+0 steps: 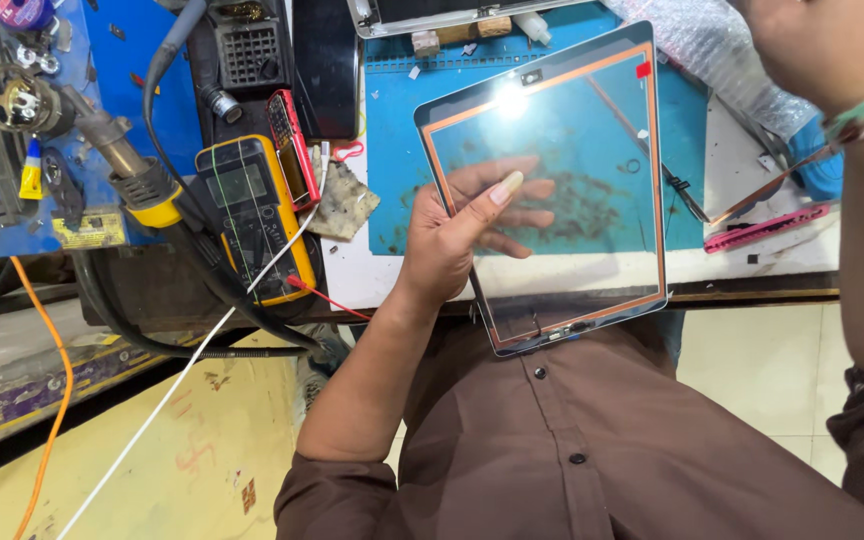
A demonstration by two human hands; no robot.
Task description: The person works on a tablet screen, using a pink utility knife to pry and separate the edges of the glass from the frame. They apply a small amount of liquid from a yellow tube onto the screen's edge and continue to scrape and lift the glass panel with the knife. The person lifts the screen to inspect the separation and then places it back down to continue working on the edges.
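Brown shirt (592,440) up close, glass panel (552,190) held above the worktop (512,268).
Left hand (457,235) grips its left edge; thin, stiff, fragile, so I'd hold edges only. Right hand (812,50) mostly cropped, can't tell its grip.

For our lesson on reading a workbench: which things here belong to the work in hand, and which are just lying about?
In hand:
- clear tablet glass panel, held up by its edge
- left hand, gripping the panel
- right hand, raised at top right; its fingers are out of view

Lying about:
- yellow multimeter
- hot-air nozzle
- blue work mat
- pink tool
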